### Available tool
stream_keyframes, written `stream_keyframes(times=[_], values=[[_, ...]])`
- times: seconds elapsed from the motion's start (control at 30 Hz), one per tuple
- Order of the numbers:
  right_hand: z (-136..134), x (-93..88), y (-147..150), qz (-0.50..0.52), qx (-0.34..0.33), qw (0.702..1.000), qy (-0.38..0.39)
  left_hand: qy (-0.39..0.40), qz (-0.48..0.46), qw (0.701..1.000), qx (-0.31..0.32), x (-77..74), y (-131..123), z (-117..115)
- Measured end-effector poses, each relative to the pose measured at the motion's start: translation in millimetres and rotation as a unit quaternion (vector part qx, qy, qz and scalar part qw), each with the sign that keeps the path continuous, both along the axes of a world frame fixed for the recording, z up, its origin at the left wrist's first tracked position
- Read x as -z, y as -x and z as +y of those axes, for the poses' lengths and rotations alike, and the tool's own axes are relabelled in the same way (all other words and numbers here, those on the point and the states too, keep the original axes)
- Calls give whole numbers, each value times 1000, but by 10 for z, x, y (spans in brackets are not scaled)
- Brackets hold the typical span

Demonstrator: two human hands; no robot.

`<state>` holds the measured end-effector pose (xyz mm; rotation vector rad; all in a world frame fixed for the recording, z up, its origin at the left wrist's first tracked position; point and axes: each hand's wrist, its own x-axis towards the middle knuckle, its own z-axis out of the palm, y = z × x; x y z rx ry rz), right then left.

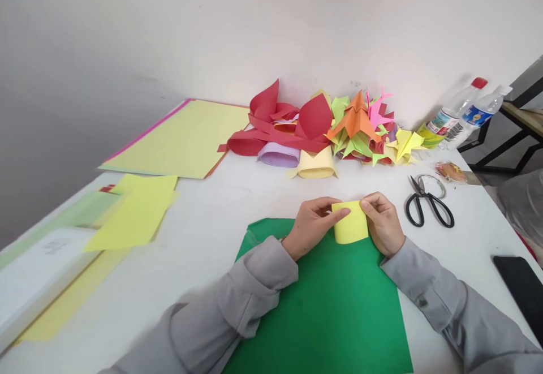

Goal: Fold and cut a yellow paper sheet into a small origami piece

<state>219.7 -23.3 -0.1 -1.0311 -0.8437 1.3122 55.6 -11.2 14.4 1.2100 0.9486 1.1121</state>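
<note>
A small folded yellow paper (350, 226) is held between both hands just above a large green sheet (335, 312) on the white table. My left hand (311, 224) pinches its top left edge with thumb and forefinger. On the paper's right side, my right hand (384, 221) is closed, thumb on top. Both arms wear grey sleeves.
A heap of folded paper figures and red, lilac and yellow curls (322, 130) lies against the wall. Black scissors (428, 204) and a tape roll (432, 184) sit right; two bottles (462, 111) beyond. Yellow sheets (182, 139) lie left, a phone (524, 289) lower right.
</note>
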Motion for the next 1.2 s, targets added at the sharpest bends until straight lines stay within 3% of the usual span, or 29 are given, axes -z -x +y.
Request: stream_keyframes(times=[0.13,0.4,0.6,0.73,0.93,1.2], values=[[-4,14,4,-9,-5,1000,-7,-12,35,999,13,-6,-4,-14],[9,22,4,-16,3,1000,-1,-43,87,992,-83,54,-6,11],[10,29,2,0,1,1000,2,-28,84,992,-85,48,-15,13],[23,17,3,10,6,1000,7,0,71,995,-64,52,-14,19],[56,6,-11,42,20,999,1,6,72,996,45,68,-9,23],[53,23,-9,49,17,999,4,-14,129,991,33,49,14,23]])
